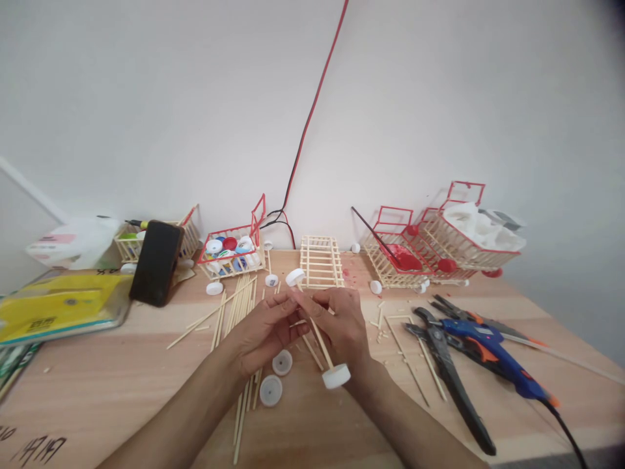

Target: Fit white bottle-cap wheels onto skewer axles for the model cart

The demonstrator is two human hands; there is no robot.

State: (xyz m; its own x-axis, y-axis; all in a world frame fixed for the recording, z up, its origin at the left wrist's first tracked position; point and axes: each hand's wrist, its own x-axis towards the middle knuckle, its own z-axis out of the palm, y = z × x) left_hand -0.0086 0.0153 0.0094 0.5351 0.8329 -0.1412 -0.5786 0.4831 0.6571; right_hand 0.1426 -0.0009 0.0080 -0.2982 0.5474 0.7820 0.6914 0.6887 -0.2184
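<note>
My right hand grips a thin wooden stick that carries a white bottle cap on its near end and another white cap on its far end. Beside it, the fingers of my left hand are closed at the stick's far part, by the smaller-looking cap; the exact contact is partly hidden. Below my left hand, two loose white caps lie on the wooden table, near a bunch of thin sticks. Behind my hands stands an unpainted stick frame.
Small stick carts line the wall, one holding bottle caps. At right lie pliers and a blue glue gun with a trailing cord. A phone leans at left, near a yellow package. Stick scraps lie by a bent stick outline.
</note>
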